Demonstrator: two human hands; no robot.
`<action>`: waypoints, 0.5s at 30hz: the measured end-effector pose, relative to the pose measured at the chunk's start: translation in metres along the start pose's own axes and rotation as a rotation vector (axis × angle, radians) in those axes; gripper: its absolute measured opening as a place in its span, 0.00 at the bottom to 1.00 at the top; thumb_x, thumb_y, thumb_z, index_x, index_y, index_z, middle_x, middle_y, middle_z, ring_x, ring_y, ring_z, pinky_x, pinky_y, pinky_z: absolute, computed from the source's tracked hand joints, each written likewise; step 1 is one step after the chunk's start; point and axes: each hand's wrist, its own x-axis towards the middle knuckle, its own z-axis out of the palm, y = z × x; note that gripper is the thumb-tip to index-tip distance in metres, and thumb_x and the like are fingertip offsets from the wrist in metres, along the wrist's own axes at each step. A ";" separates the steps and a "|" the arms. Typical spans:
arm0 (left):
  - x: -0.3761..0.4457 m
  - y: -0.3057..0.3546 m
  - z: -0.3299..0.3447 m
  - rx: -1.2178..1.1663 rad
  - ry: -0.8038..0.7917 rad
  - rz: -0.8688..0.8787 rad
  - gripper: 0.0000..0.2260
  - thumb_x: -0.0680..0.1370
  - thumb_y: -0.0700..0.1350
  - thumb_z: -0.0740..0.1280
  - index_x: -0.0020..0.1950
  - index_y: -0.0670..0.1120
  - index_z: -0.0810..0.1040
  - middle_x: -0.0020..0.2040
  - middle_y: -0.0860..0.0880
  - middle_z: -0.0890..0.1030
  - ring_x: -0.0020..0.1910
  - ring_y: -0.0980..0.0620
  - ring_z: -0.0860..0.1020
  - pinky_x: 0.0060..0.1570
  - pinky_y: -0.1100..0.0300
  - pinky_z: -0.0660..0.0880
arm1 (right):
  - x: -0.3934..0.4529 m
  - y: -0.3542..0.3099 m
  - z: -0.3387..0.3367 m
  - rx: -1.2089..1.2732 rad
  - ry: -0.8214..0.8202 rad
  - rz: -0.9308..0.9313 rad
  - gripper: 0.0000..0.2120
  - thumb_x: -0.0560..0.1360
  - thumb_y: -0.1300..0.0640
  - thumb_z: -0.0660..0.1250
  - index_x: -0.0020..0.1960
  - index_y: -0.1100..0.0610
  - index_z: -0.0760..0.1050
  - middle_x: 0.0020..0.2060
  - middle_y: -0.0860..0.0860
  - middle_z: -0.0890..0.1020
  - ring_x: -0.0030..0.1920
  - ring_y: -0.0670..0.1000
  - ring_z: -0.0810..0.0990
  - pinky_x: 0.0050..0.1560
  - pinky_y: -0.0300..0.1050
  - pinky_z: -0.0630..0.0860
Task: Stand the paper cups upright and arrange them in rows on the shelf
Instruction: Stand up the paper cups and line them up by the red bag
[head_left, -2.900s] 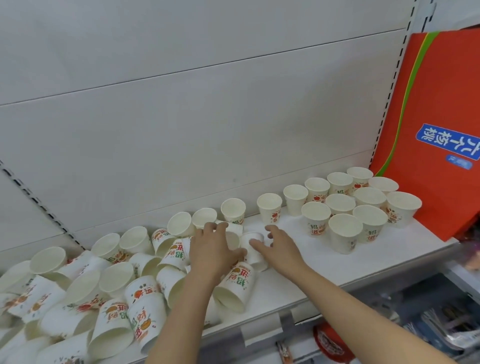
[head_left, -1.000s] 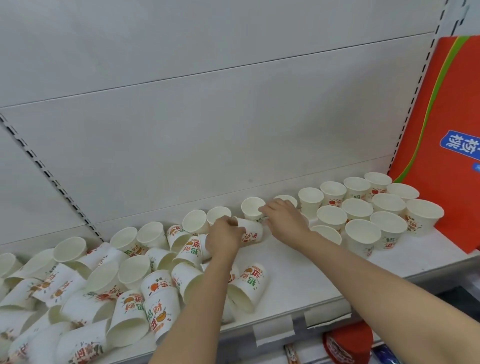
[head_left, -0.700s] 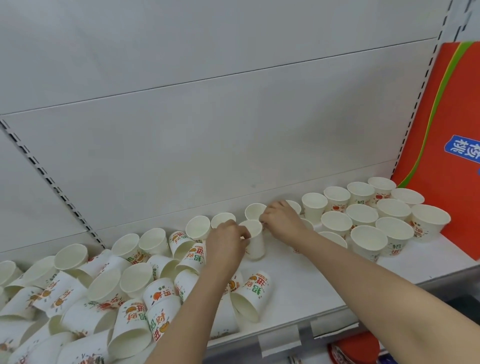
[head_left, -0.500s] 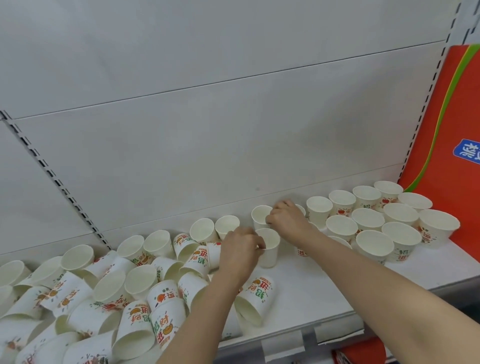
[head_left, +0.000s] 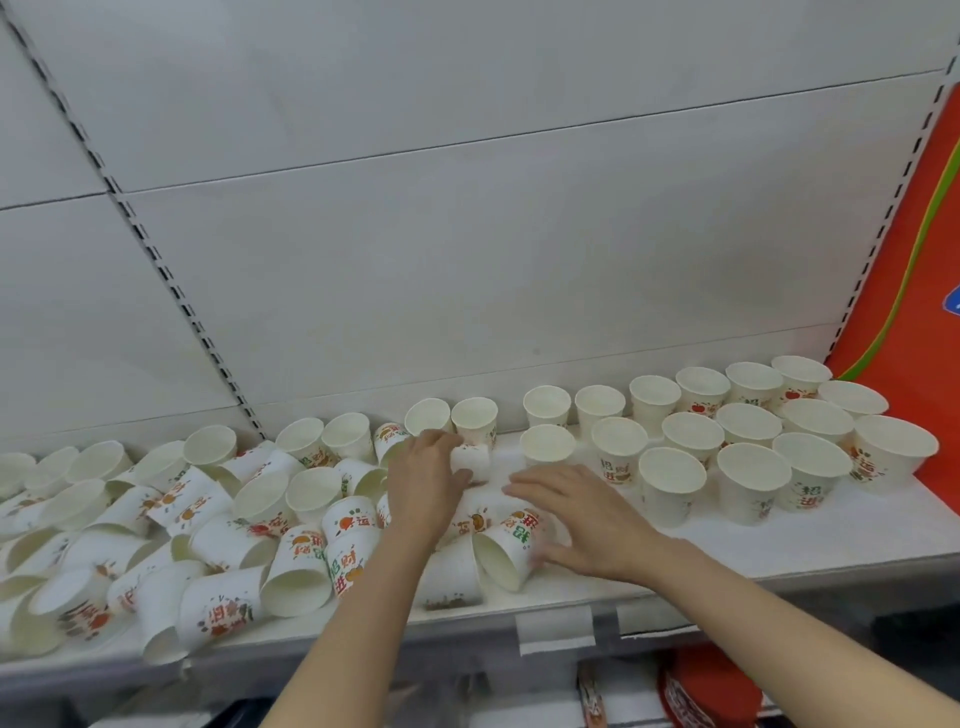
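White paper cups with red and green print cover a white shelf (head_left: 810, 545). Several upright cups (head_left: 748, 421) stand in rows at the right; the leftmost of the middle row (head_left: 547, 446) stands just beyond my right hand. A heap of tipped cups (head_left: 208, 525) fills the left half. My left hand (head_left: 423, 488) grips a small cup lying on its side (head_left: 471, 461) at the heap's right edge. My right hand (head_left: 576, 512) is spread with straight fingers over a tipped cup (head_left: 506, 553) near the shelf's front edge.
A red bag (head_left: 914, 322) leans at the shelf's right end, against the upright cups. The white back panel (head_left: 467, 260) rises right behind the back row. Bare shelf shows in front of the upright rows. A lower shelf with red items (head_left: 701, 691) lies below.
An upright cup now stands at the left end of the middle row. My right hand drew back from the back row to a tipped front cup. My left hand took hold of another lying cup.
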 end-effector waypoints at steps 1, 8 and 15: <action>0.001 -0.007 -0.001 0.014 -0.006 -0.044 0.20 0.73 0.50 0.72 0.65 0.50 0.76 0.63 0.50 0.77 0.61 0.47 0.73 0.59 0.53 0.71 | 0.001 -0.007 0.003 -0.002 -0.116 -0.021 0.32 0.69 0.47 0.69 0.71 0.49 0.66 0.68 0.46 0.70 0.68 0.47 0.65 0.66 0.46 0.63; 0.015 -0.004 0.003 -0.005 -0.151 -0.156 0.24 0.72 0.52 0.71 0.67 0.48 0.73 0.60 0.46 0.77 0.57 0.45 0.76 0.55 0.51 0.74 | 0.013 -0.018 0.020 -0.153 -0.226 -0.004 0.34 0.70 0.47 0.67 0.73 0.48 0.59 0.59 0.50 0.72 0.59 0.53 0.70 0.62 0.47 0.64; 0.023 0.008 0.013 -0.252 -0.024 -0.397 0.22 0.73 0.41 0.71 0.66 0.46 0.73 0.54 0.46 0.81 0.53 0.46 0.78 0.43 0.59 0.70 | -0.038 0.004 0.008 0.359 0.162 0.543 0.34 0.66 0.50 0.73 0.69 0.46 0.63 0.63 0.42 0.70 0.63 0.44 0.69 0.61 0.39 0.67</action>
